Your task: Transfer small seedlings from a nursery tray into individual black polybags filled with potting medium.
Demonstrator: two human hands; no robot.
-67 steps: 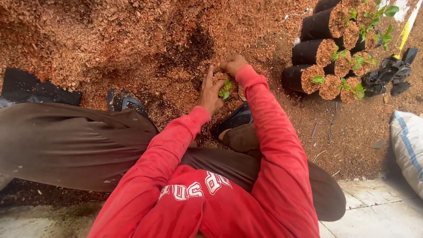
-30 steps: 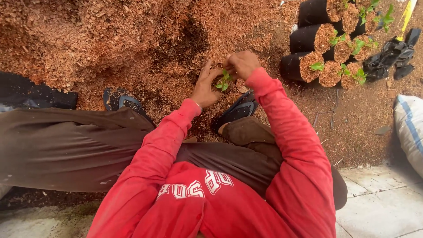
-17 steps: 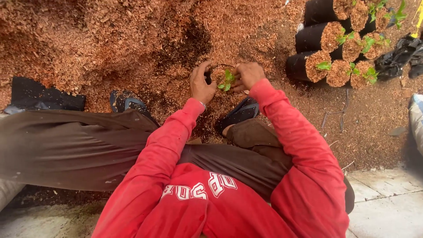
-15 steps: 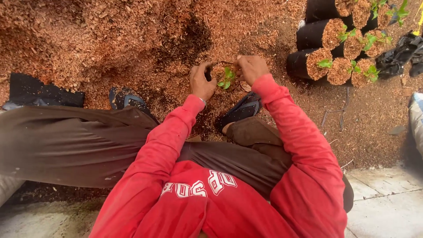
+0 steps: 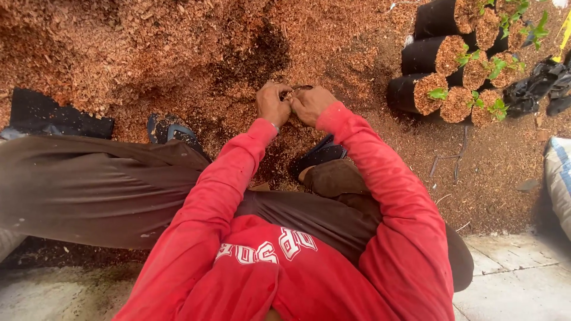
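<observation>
The left hand (image 5: 272, 104) and right hand (image 5: 310, 103) meet knuckle to knuckle over a small black bag (image 5: 295, 90) that sits on the sawdust (image 5: 148, 53) heap, straight ahead of the person. Both hands have their fingers curled down and pressed together around the bag's mouth, closed on its rim and filling; only a sliver of the dark rim shows between the thumbs, and whatever is inside it is hidden by the fingers. Red sleeves (image 5: 380, 196) run back from the hands to the body. Under the right forearm lies a dark sandal (image 5: 321, 156), just beside a bent knee in brown trousers (image 5: 89, 190); another sandal (image 5: 169, 128) lies near the left leg. A flat black sheet (image 5: 56, 116) rests on the sawdust at far left. Well apart to the upper right, filled black bags (image 5: 425, 89) lie tilted in a cluster, with green seedlings (image 5: 496, 65) rising from their sawdust tops. A white sack (image 5: 559, 178) sits at the right edge, beside pale paving (image 5: 511, 279).
</observation>
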